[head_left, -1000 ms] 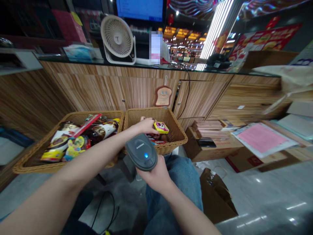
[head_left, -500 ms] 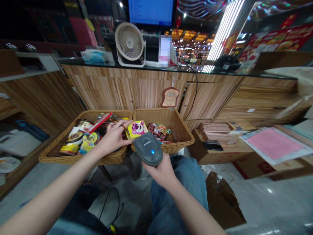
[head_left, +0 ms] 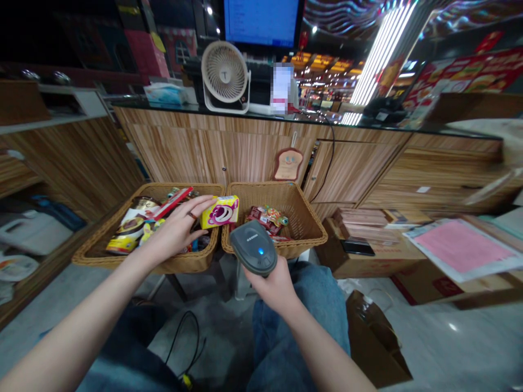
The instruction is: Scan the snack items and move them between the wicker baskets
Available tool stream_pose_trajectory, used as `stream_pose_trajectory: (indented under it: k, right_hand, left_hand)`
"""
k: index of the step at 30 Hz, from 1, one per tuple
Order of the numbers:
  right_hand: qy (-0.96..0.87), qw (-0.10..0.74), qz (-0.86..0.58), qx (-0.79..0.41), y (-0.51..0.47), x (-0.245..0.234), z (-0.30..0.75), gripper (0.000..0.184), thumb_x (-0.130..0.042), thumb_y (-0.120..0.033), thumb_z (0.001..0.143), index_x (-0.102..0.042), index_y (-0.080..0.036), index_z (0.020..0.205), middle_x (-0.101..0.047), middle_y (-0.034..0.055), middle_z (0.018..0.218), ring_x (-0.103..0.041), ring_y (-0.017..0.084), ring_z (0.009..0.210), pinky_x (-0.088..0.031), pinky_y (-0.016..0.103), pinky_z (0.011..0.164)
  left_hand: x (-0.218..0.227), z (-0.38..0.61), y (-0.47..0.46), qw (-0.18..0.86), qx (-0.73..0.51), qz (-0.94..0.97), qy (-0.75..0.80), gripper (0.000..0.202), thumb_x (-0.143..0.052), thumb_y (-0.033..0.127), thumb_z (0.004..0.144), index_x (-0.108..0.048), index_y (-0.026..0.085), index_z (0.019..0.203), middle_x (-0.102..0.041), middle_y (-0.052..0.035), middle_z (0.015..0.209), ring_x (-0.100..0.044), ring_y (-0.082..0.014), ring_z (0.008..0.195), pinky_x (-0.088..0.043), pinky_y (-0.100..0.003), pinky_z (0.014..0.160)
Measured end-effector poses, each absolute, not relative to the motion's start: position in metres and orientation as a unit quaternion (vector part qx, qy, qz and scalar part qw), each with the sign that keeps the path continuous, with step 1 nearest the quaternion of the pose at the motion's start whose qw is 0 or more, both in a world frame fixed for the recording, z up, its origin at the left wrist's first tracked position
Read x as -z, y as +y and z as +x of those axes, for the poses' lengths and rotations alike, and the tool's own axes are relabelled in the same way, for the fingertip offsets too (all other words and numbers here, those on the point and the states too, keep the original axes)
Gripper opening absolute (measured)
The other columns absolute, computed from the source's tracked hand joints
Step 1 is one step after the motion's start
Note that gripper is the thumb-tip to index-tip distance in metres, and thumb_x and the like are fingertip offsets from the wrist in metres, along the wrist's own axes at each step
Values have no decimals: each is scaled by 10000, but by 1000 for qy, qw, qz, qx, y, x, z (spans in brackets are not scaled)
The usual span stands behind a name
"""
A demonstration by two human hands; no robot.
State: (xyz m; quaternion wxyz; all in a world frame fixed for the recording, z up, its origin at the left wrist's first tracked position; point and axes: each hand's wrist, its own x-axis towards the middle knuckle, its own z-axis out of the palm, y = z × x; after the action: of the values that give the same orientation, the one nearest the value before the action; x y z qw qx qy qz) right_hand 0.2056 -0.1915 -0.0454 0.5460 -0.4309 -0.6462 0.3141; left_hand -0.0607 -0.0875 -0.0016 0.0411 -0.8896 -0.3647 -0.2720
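Note:
My left hand point(head_left: 174, 231) grips a small yellow box point(head_left: 221, 212) with a pink cartoon bear face on it, held over the inner rims of two wicker baskets. My right hand point(head_left: 274, 286) is wrapped around the handle of a dark grey barcode scanner point(head_left: 253, 247) with a blue light lit on top. The scanner's head points toward the box, a small gap apart. Below my left hand, the left basket point(head_left: 87, 257) holds snack packs, among them a brown-and-yellow pouch point(head_left: 123, 230) and a long red pack point(head_left: 174, 202). The right basket point(head_left: 308, 220) holds several red and colourful wrapped packs point(head_left: 267, 218).
Behind the baskets stands a wood-grain counter point(head_left: 175, 147) with a white fan point(head_left: 224, 73), a monitor point(head_left: 261, 22) and a tissue pack point(head_left: 165, 93). Right are cardboard boxes point(head_left: 347, 261) with a phone point(head_left: 358, 247) on top, and a brown paper bag point(head_left: 373, 343) on the floor.
The yellow box has moved left and tipped so its bear face turns more toward me, leaving a gap to the scanner. The scanner stays over the right basket's front edge. The view shifted slightly.

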Motion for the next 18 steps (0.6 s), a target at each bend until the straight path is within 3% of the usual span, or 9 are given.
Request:
stream_pose_trajectory:
  k: [3,5,8,11,18]
  right_hand:
    - [-649,545,-431,-310,-192,44,205,118,-688,-301,798,-711,-186,808,-785,66,769,-713,236,693,-584,324,701]
    - [-650,544,-430,-311,-192,45,205,107,-696,-294,793,-711,-189,811,-793,65,784,-721,236,701,-587,319,702]
    - [-648,544,-433,-311,-191,47,204,115,-702,-307,797,-706,-192,804,-792,60,779,-724,233,694,-587,314,693]
    - [-644,542,-439,-314,-191,48,204,143,-706,-332,804,-688,-195,767,-788,63,774,-724,236,690,-589,323,699]
    - [-623,534,-461,-338,-190,48,205,160,-720,-359,799,-658,-219,755,-772,60,738,-756,268,767,-606,321,682]
  left_hand:
    - [4,-62,-97,8,270,-895,-354,664,-600,355,985,-337,316,1593,-386,-107,1652,-401,-281,1526,-350,-506,1263]
    - [6,-60,-102,-10,291,-887,-358,569,-612,410,986,-433,313,1517,-371,-103,1655,-397,-279,1528,-360,-494,1255]
    - [11,-53,-103,2,330,-862,-385,412,-608,463,989,-571,302,1367,-525,-100,1551,-511,-285,1433,-410,-497,1200]
    - [15,-46,-98,36,350,-842,-409,432,-610,466,988,-590,294,1384,-706,-95,1339,-636,-289,1261,-467,-483,1098]
    - [11,-47,-97,114,367,-824,-416,301,-616,416,993,-669,340,1280,-791,-52,1184,-725,-269,1115,-352,-542,1148]
